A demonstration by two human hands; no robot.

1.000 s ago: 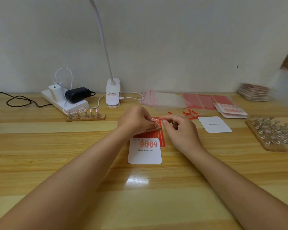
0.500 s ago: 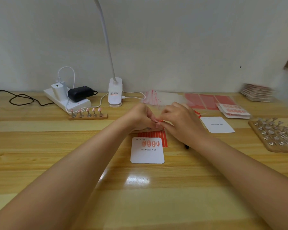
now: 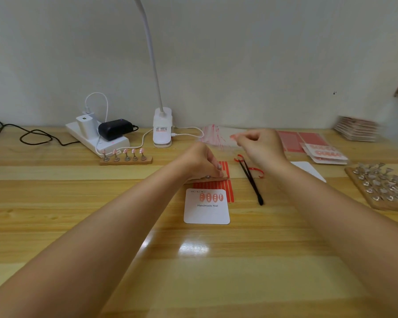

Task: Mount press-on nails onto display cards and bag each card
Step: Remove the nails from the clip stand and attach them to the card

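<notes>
A white display card (image 3: 206,210) printed "Handmade Nail" lies at the table's centre with several pink nails in a row on its upper part. Just behind it, my left hand (image 3: 201,162) grips a small wooden nail holder (image 3: 208,179) that rests on a sheet of red adhesive strips (image 3: 226,183). My right hand (image 3: 261,146) is raised to the right of the left one. It pinches a small pink nail (image 3: 233,136) between thumb and fingertip; the nail looks blurred.
Black tweezers (image 3: 251,181) and curled red backing strips (image 3: 256,171) lie right of the card. A blank card (image 3: 309,171), bagged cards (image 3: 326,154), red sheets (image 3: 302,140) and a board of metal stands (image 3: 380,189) sit at right. Clear bags (image 3: 213,136), lamp base (image 3: 162,128), power strip (image 3: 97,140) and a five-nail holder (image 3: 125,157) stand behind.
My right hand has left the left hand and risen up and to the right with the pink nail. The tweezers now lie uncovered on the table. The left hand stays on the holder.
</notes>
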